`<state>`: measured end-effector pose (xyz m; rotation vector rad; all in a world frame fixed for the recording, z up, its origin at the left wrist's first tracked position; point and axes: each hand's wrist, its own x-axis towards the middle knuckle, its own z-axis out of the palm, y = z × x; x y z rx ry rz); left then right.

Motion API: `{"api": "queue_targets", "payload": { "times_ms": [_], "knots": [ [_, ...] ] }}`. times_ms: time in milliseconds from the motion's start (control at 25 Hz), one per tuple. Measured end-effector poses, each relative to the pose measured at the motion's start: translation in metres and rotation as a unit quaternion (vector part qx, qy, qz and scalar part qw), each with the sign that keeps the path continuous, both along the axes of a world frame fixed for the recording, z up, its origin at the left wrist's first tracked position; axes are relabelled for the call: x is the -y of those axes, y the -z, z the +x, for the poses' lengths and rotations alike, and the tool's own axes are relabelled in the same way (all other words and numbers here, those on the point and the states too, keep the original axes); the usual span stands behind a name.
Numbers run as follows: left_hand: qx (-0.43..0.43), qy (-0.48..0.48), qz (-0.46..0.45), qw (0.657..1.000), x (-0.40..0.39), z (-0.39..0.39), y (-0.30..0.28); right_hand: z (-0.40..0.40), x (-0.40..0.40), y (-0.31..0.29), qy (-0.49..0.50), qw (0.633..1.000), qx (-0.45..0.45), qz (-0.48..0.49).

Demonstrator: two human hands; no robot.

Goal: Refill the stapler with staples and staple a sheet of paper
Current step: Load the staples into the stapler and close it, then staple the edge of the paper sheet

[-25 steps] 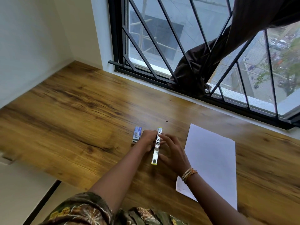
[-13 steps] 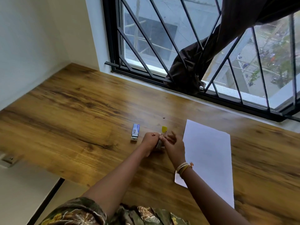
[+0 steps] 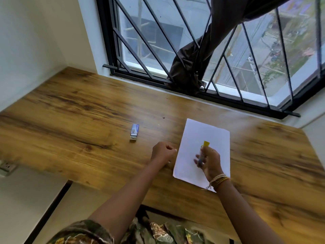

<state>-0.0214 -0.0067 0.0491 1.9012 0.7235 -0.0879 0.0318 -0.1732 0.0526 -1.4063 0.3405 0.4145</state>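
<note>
Stapling step, by the look: right hand (image 3: 210, 160) wrapped round stapler (image 3: 204, 151) over paper (image 3: 204, 138), left hand (image 3: 162, 153) curled, apparently empty, beside sheet's near-left edge, staple box (image 3: 134, 132) beyond it; next, likely seating sheet's corner in stapler's mouth.

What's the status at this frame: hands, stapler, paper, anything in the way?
Right hand grips stapler over the paper. Left hand curled beside the sheet's left edge, holding nothing visible. Staple box sits apart, upper left. Nothing blocking the paper.
</note>
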Motion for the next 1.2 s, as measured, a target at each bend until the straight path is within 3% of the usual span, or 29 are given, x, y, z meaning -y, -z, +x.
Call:
{"api": "queue_targets", "payload": {
  "times_ms": [120,240,360,520,600,720,840,1000,1120,1200],
  "knots": [
    [-0.033,0.015,0.11,0.993,0.023,-0.015,0.002,-0.009,0.041,0.003,0.049,0.995,0.006,-0.089],
    [-0.045,0.032,0.167,0.984,0.041,-0.028,0.004,-0.018,0.078,0.011,0.032,0.969,0.0,-0.245],
    [-0.061,0.033,0.172,0.983,0.057,-0.038,0.01,-0.03,0.104,0.014,-0.065,0.899,0.017,-0.433],
    [-0.072,0.015,0.189,0.979,0.069,-0.048,0.016,-0.049,0.105,0.016,-0.125,0.828,0.045,-0.545],
    [-0.061,0.0,0.186,0.981,0.07,-0.051,0.017,-0.052,0.103,0.014,-0.128,0.836,0.047,-0.531],
    [-0.042,-0.026,0.185,0.982,0.075,-0.058,0.017,-0.052,0.109,0.012,-0.088,0.891,0.026,-0.445],
    [-0.02,-0.113,0.143,0.983,0.085,-0.069,0.016,-0.055,0.11,0.008,-0.06,0.939,-0.033,-0.338],
    [-0.003,-0.239,-0.052,0.97,0.107,-0.091,0.018,-0.069,0.106,0.008,-0.042,0.977,-0.123,-0.171],
    [-0.074,-0.177,-0.287,0.939,0.121,-0.099,0.017,-0.083,0.098,0.013,-0.039,0.985,-0.145,-0.083],
    [-0.11,-0.127,-0.353,0.92,0.126,-0.1,0.015,-0.09,0.093,0.013,-0.046,0.988,-0.134,-0.069]
  ]
}}
